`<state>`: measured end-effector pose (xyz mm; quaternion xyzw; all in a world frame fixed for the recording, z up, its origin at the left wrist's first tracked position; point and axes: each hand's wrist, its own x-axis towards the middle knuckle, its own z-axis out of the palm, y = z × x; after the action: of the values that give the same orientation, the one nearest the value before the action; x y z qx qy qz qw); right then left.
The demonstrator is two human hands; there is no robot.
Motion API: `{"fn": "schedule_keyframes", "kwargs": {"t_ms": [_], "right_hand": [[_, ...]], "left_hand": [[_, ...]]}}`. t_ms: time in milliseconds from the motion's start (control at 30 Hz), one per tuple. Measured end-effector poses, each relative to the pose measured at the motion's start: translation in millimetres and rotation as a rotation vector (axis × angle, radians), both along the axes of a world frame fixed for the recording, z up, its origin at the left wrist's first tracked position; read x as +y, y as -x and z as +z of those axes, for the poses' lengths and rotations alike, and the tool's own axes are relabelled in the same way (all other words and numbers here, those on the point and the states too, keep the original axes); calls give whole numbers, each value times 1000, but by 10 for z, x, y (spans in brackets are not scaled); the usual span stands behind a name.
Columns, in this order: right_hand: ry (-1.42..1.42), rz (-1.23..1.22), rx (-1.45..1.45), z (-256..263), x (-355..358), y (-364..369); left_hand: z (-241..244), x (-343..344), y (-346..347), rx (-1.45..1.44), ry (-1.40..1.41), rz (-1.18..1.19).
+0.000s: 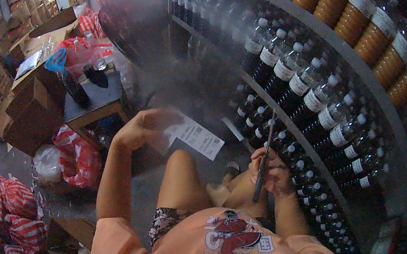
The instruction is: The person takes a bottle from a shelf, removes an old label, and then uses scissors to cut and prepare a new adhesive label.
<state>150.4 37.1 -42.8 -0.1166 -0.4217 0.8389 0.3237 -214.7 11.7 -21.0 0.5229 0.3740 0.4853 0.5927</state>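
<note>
My left hand (144,129) is raised over my left knee and grips a sheet of white labels (201,137) by its far left end. The printed sheet slants down to the right, and haze blurs my fingertips. Beside the shelf, my right hand (271,172) holds a slim tool (260,185) with a dark handle; its narrow shaft points up and away. The tool's exact kind cannot be told. Close by is a narrow pale strip (232,129), partly blurred. Along the shelf stand clear bottles of dark liquid (304,85), with white caps and several white labels.
A metal shelf edge (292,125) curves close past my right hand. Bottles with amber-brown contents (362,44) fill a higher shelf. At left, a small table (93,93) carries a dark bottle (74,88) with a blue funnel (56,61). Cardboard boxes (31,107) and red-striped bags (19,193) crowd the floor.
</note>
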Motion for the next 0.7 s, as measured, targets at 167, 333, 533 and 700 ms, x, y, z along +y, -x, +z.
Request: {"fn": "schedule_keyframes", "kwargs": {"t_ms": [167,333,533,700], "right_hand": [[-63,-118,49,-41,-93,102],[-159,-122,-208,-247,-167,179],[-200,215,-676,191,-254,337],[-104,348,-482,-10,-227,345]], "left_hand": [[-53,51,17,-12,18,-53],[-111,48,24,-20,63,-52],[-262,48,139,-41,99,-59],[-264,34,128,-50,112,-72]]}}
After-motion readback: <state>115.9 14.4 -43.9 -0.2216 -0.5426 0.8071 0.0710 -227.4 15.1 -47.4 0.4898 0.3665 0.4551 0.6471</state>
